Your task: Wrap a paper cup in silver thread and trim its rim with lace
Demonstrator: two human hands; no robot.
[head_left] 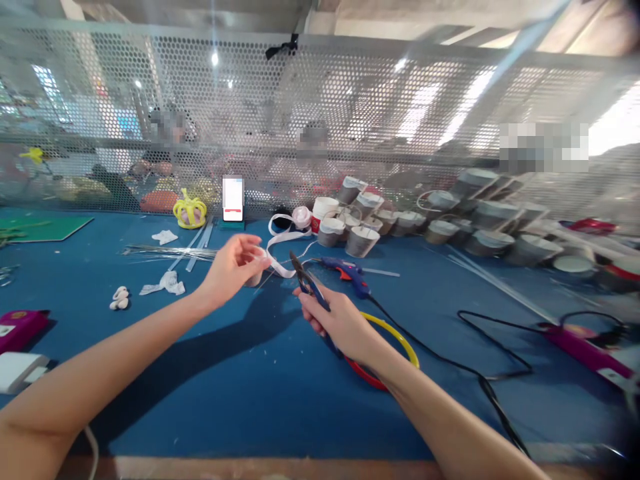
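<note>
My right hand (pixel 333 320) is wrapped round a pair of pliers (pixel 311 283) with dark jaws and blue handles. The jaws point up and away, just right of my left hand (pixel 235 267). That hand's thumb and fingers are pinched together; what lies between them is too small to make out. A white ribbon (pixel 283 237) loops on the table beside its fingertips, and thin wires show near them. Below those fingers is a small beige object (pixel 254 279), partly covered. Beyond the pliers lies a blue glue gun (pixel 350 273) with a red trigger.
Small grey buckets (pixel 363 241) are clustered at the back right. A yellow crown-shaped piece (pixel 190 210) and a phone (pixel 233 199) stand before the perforated screen (pixel 280 100). A yellow-and-red hoop (pixel 407 347) lies under my right forearm, near a black cord (pixel 440 352). Wires (pixel 170 251) lie left.
</note>
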